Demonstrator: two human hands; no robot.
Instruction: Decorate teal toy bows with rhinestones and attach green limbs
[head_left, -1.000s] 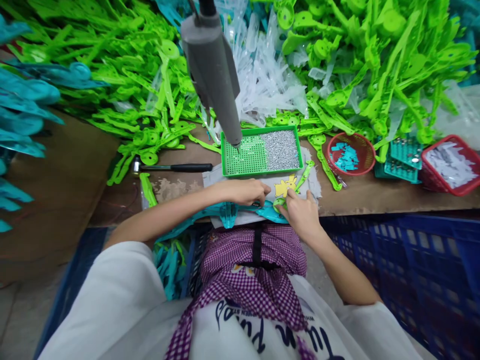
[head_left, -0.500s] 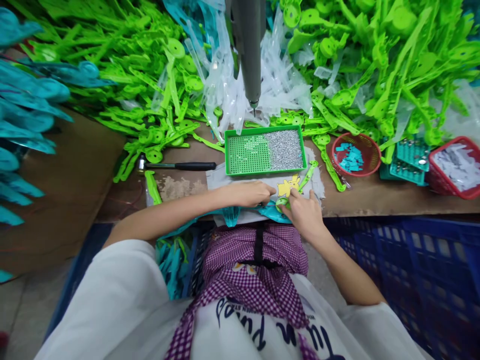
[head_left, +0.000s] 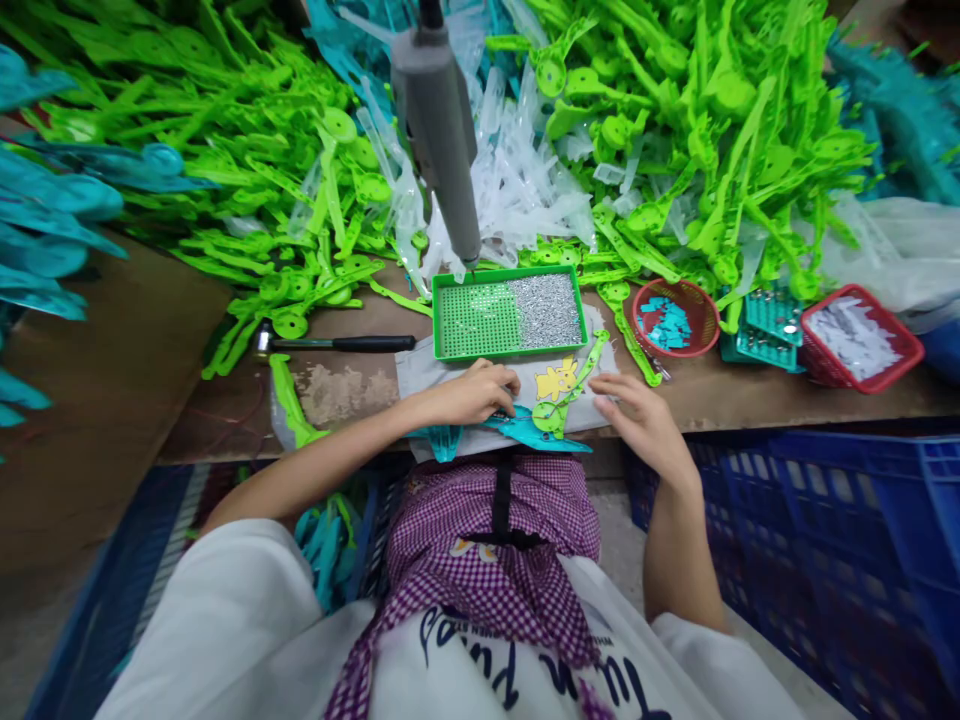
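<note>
My left hand [head_left: 474, 392] rests with curled fingers on a teal plastic piece [head_left: 525, 428] lying on a grey cloth [head_left: 420, 372] at the table's near edge, pressing it down. A green plastic arm [head_left: 571, 390] and a yellow figure [head_left: 555, 380] lie on that teal piece. My right hand [head_left: 637, 418] hovers just right of them, fingers spread, holding nothing. A grey electric screwdriver [head_left: 442, 130] hangs above the green tray [head_left: 472, 318] of small silver screws.
Heaps of green plastic parts [head_left: 712, 130] and clear bags fill the back of the table. Teal parts [head_left: 45, 220] pile at the left. A hammer [head_left: 337, 343], a round red basket [head_left: 671, 318], a red square basket [head_left: 859, 340] and blue crates [head_left: 825, 530] surround the work spot.
My right hand has let go of the green arm and moved right, opening. The hanging screwdriver has swung. The view has shifted slightly.
</note>
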